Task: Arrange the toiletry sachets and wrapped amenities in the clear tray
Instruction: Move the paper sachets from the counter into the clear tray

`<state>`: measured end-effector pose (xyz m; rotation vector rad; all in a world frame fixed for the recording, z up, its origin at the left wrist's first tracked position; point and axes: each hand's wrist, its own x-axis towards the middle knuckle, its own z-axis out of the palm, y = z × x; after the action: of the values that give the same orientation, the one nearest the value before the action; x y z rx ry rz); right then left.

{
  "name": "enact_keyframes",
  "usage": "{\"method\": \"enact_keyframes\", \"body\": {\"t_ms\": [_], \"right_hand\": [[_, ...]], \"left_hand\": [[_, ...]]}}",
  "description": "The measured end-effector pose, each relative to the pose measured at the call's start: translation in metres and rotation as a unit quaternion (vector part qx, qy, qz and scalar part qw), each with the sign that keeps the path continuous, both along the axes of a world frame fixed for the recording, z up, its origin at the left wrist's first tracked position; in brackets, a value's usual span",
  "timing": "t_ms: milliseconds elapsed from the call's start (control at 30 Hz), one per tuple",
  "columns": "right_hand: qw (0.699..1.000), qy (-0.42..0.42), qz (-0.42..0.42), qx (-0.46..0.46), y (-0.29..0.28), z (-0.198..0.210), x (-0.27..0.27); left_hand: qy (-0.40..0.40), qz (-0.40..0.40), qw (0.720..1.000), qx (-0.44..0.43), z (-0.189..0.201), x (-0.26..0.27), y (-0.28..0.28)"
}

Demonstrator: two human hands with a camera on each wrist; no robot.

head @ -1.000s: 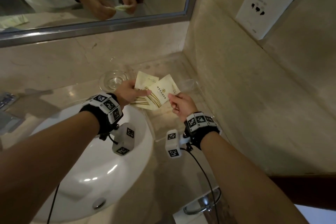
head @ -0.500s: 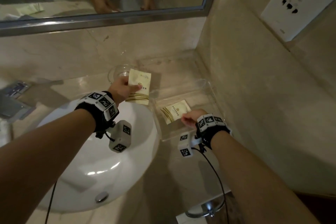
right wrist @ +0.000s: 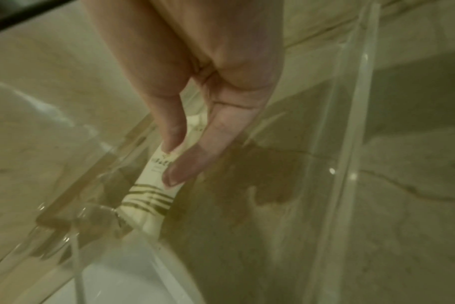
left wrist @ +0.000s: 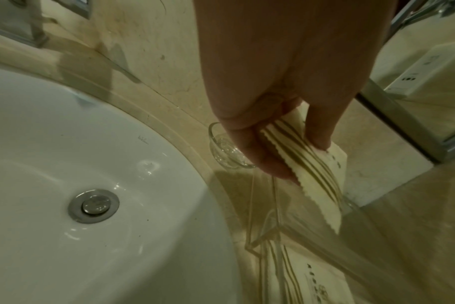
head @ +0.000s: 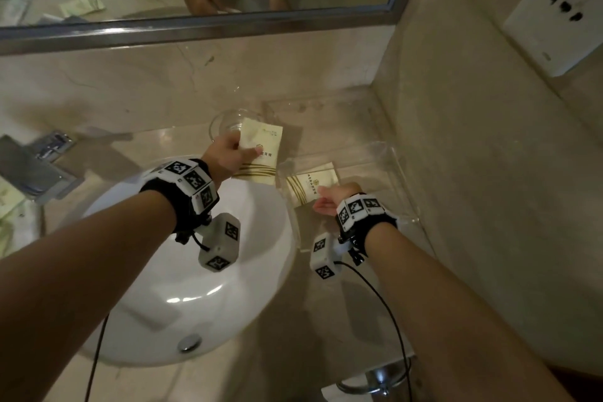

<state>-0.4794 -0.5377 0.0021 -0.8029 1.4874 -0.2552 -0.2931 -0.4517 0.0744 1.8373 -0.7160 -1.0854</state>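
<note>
The clear tray (head: 399, 170) sits on the marble counter in the right corner, beside the basin. One cream sachet with gold stripes (head: 310, 184) lies flat inside it, at its left side. My right hand (head: 321, 196) is down in the tray and pinches that sachet (right wrist: 153, 197) between thumb and forefinger (right wrist: 187, 166). My left hand (head: 241, 153) hovers left of the tray over the basin's far rim. It grips more cream sachets (head: 261, 153) between thumb and fingers, their zigzag edge (left wrist: 317, 185) hanging above the tray's corner (left wrist: 262, 240).
A small glass (head: 225, 122) stands behind my left hand. The white basin (head: 182, 287) fills the lower left, with a faucet (head: 39, 163) at its left. Pale green packets (head: 6, 206) lie at the far left edge. Marble walls close the corner behind and to the right of the tray.
A second ago both hands held the sachets together above the counter. My right hand took one down into the tray and has stayed on it; my left hand keeps the rest.
</note>
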Motion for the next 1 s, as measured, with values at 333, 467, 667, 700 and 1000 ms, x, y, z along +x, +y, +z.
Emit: {"method": "enact_keyframes", "body": {"t_ms": [333, 467, 667, 700, 1000], "right_hand": [[0.989, 0.016, 0.033, -0.141, -0.009, 0.03, -0.029], [0.979, -0.128, 0.093, -0.128, -0.014, 0.053, -0.039], [0.983, -0.153, 0.052, -0.088, -0.019, 0.054, -0.061], [0.987, -0.129, 0.011, -0.092, -0.021, 0.051, -0.066], [0.986, -0.002, -0.164, 0.006, -0.046, 0.009, -0.101]], "left_hand": [[0.032, -0.091, 0.995, 0.013, 0.012, -0.029, -0.02], [0.008, -0.135, 0.991, 0.022, 0.016, -0.051, -0.032], [-0.017, -0.144, 0.989, 0.006, 0.011, -0.074, -0.049], [-0.023, -0.138, 0.99, 0.004, 0.01, -0.075, -0.05], [-0.003, -0.125, 0.992, 0.016, -0.001, -0.071, -0.057]]}}
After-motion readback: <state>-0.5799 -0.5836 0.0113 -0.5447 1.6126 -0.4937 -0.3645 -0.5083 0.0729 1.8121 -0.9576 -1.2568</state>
